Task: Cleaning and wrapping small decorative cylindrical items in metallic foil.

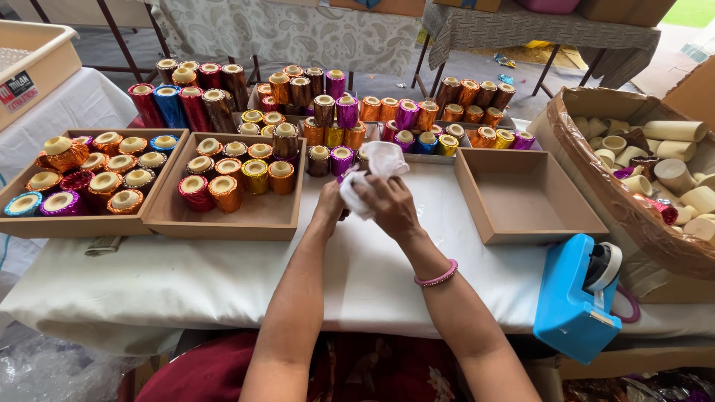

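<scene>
1. Both forearms come up from the bottom edge; right hand (392, 206) is closed on a white cloth (376, 173), pink bangle (436, 277) on that wrist.
2. Left hand (330, 205) grips the cloth's lower end; what sits under the cloth can't be told.
3. Cloth is held over the white table (223, 275), just in front of the foil-wrapped spools (331, 160).
4. Left: two trays of spools (253, 216). Right: empty tray (521, 197), blue tape dispenser (577, 294), box of bare cores (655, 179).

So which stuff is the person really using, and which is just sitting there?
In use:
left hand
right hand
white cloth

Just sitting there:
empty box
blue tape dispenser
trays of foil-wrapped rolls
box of plain rolls
</scene>
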